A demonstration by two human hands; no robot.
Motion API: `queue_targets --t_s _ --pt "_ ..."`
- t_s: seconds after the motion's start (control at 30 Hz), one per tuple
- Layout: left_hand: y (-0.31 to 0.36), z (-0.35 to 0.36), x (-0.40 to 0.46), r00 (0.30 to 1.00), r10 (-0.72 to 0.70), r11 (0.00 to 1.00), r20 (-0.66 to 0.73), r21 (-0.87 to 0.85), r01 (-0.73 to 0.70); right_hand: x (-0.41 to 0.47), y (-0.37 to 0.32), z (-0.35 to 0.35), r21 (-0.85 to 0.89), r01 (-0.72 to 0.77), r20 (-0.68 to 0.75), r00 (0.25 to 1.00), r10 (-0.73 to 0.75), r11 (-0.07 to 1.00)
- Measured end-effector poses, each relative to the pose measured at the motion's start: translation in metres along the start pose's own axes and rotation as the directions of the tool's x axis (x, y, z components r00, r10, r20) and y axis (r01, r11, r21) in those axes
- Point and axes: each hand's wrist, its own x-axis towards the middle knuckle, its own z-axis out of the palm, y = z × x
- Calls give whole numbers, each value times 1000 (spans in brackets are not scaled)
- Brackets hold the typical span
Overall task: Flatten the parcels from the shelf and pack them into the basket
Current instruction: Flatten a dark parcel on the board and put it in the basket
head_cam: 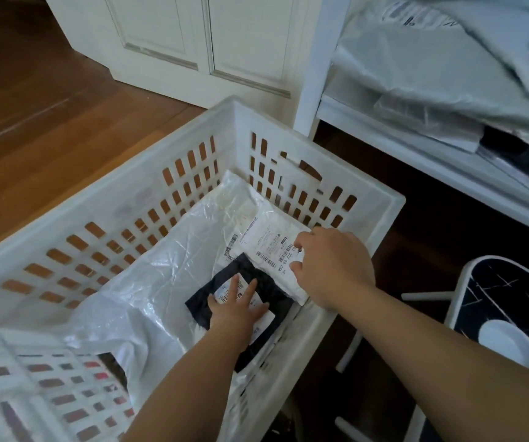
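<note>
Inside the basket [148, 161], the left hand [241, 309] presses flat, fingers straight, on the black parcel [250, 275]. The right hand [330, 266] pinches the white parcel [269, 247] at its edge. Both parcels look light, soft and slippery; hold them by the edges.

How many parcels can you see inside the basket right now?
3: a black parcel under the left hand, a white labelled parcel at the right hand, a clear-wrapped one beneath. More may be hidden.
</note>
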Motion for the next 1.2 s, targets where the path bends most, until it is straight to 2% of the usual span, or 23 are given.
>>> queue_targets --t_s 0.17,0.27,0.37,0.43,0.47,0.53,0.63,0.77,0.9,1.0,1.03,1.07,1.1,1.17,1.2 --pt "0 -28 -3 998 -7 1000 67 -10 8 -2 1 -5 37 11 -10 1000 -10 999" --pt "-10 -68 -18 1000 -1 999 6 -50 1 -5 2 -13 125 29 37 999 -34 992" --pt "-15 -117 -47 988 -39 992 -152 -126 20 -16 7 -28 342 7 88 995 -39 940" --pt "-13 -146 -69 938 -89 977 -336 -213 16 -30 14 -37 488 -53 56 998 29 871" --pt "-10 -159 -81 895 -113 969 -432 -247 3 -39 22 -40 503 -67 6 997 74 862" --pt "4 -185 -103 810 -129 955 -571 -292 -53 -63 46 -47 445 -74 -109 985 136 892" --pt "38 -217 -134 739 -84 936 -669 -306 -170 -102 89 -58 322 -136 -194 959 206 937" --pt "98 -253 -166 585 48 929 -810 -179 -324 -142 154 -88 176 -238 -450 843 293 955" --pt "154 -292 -185 408 119 884 -905 -91 -459 -158 205 -145 36 -332 -582 760 290 943" --pt "188 -319 -192 380 59 811 -923 -178 -558 -152 224 -187 -126 -386 -583 774 247 914" --pt "196 -324 -194 401 -6 752 -916 -269 -602 -145 226 -196 -188 -376 -546 808 222 907" --pt "205 -330 -195 457 -97 633 -884 -409 -657 -139 232 -203 -218 -352 -476 853 215 910" --pt "212 -332 -196 552 -183 433 -814 -571 -698 -135 234 -209 -230 -336 -409 885 222 913" --pt "221 -331 -196 737 -246 -1 -630 -760 -650 -130 235 -220 -253 -359 -322 907 272 898" --pt "224 -329 -196 796 -232 -130 -559 -793 -595 -130 233 -224 -231 -378 -327 898 294 897"
